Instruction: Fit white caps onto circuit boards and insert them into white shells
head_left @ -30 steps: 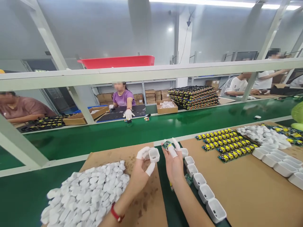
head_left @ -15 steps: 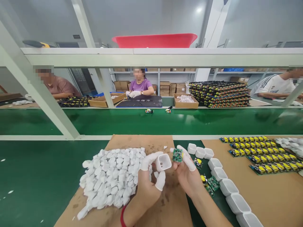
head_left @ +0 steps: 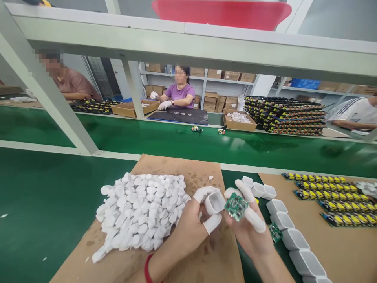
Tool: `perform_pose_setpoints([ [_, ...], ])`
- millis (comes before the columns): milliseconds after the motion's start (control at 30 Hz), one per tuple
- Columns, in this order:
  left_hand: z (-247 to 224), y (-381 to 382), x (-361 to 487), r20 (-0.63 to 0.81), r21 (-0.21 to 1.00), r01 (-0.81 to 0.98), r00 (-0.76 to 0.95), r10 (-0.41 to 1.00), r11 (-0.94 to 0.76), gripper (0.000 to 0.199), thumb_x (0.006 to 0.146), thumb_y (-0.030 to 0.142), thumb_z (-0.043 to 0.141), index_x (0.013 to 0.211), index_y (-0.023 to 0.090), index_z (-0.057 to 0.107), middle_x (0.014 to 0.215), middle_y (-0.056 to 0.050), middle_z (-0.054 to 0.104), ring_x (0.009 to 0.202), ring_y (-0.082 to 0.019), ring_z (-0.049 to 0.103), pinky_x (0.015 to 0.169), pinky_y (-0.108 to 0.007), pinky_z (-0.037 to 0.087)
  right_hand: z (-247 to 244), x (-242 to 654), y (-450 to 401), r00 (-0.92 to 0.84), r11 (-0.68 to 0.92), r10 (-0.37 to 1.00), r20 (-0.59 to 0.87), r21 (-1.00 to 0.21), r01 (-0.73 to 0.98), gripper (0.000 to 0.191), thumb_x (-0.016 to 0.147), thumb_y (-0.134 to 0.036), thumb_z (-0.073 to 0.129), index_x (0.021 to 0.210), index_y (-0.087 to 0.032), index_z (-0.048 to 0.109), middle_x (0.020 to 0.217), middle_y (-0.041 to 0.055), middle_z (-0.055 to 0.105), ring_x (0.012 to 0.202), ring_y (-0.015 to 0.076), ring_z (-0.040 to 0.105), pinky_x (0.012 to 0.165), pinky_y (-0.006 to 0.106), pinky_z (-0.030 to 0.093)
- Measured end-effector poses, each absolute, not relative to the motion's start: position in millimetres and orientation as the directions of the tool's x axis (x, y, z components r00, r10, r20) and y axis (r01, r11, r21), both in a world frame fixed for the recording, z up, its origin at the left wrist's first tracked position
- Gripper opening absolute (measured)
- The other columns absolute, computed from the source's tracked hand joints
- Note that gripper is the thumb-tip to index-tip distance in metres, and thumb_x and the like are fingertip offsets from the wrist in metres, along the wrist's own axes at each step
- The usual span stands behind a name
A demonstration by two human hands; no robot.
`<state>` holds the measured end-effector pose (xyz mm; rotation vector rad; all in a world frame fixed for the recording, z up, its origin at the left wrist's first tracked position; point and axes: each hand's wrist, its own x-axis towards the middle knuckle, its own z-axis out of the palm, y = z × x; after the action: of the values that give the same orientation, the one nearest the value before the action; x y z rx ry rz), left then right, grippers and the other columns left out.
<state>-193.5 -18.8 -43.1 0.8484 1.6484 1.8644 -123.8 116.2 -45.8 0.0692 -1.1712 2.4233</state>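
My left hand [head_left: 193, 214], with white finger cots on thumb and finger, grips a small white plastic housing [head_left: 214, 203], its open mouth turned toward my right. Just beside that mouth, my right hand [head_left: 249, 220] holds a green circuit board [head_left: 236, 206] between cot-covered fingertips, its component side toward me. Board and housing are very close; I cannot tell if they touch. Left of my hands, a heap of white finger-cot-like pieces [head_left: 144, 212] lies on a cardboard sheet [head_left: 206, 251]. Another green board [head_left: 275, 232] lies by my right wrist.
A line of white housings [head_left: 299, 239] runs down the right side. Rows of boards with yellow parts [head_left: 330, 186] lie on cardboard farther right. Beyond is a green conveyor belt [head_left: 165, 137] carrying two small assemblies [head_left: 196, 129]. Co-workers [head_left: 180, 91] sit across; a metal frame [head_left: 55, 90] crosses the view.
The camera view has tilted and shifted. My right hand has turned the board and brought it nearer the housing. The co-worker across has moved their gloved hands apart.
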Motion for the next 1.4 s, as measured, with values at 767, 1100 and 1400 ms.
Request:
perform_pose_setpoints([
  [767, -22, -30, -196, 0.425, 0.903, 0.301, -0.504, 0.752, -0.308, 0.042, 0.069, 0.009, 0.076, 0.105, 0.026, 0.061, 0.107, -0.003, 0.061, 0.097, -0.019, 0.061, 0.087, -0.026, 0.048, -27, -102, 115, -0.557, 0.413, 0.117, 0.822, -0.551, -0.726, 0.034, 0.081, -0.014, 0.065, 0.114, -0.019, 0.061, 0.097, 0.0106, 0.064, 0.088, 0.0233, 0.056, 0.067, 0.036, 0.055],
  [1100, -24, -31, -193, 0.442, 0.891, 0.343, -0.508, 0.739, -0.297, 0.043, 0.068, 0.01, 0.078, 0.105, 0.025, 0.063, 0.103, -0.001, 0.064, 0.091, -0.016, 0.06, 0.081, -0.022, 0.047, -33, -103, 102, -0.449, 0.487, 0.235, 0.862, -0.505, -0.713, 0.024, 0.083, -0.02, 0.066, 0.108, -0.017, 0.066, 0.093, 0.0097, 0.067, 0.08, 0.0235, 0.059, 0.059, 0.037, 0.052],
  [1400, -23, -31, -193, 0.428, 0.896, 0.349, -0.503, 0.751, -0.277, 0.042, 0.069, 0.011, 0.078, 0.105, 0.025, 0.063, 0.103, 0.0, 0.064, 0.091, -0.015, 0.059, 0.079, -0.02, 0.046, -32, -102, 99, -0.442, 0.461, 0.278, 0.853, -0.523, -0.717, 0.023, 0.082, -0.013, 0.067, 0.105, -0.016, 0.067, 0.096, 0.0064, 0.066, 0.082, 0.0209, 0.058, 0.067, 0.037, 0.052],
])
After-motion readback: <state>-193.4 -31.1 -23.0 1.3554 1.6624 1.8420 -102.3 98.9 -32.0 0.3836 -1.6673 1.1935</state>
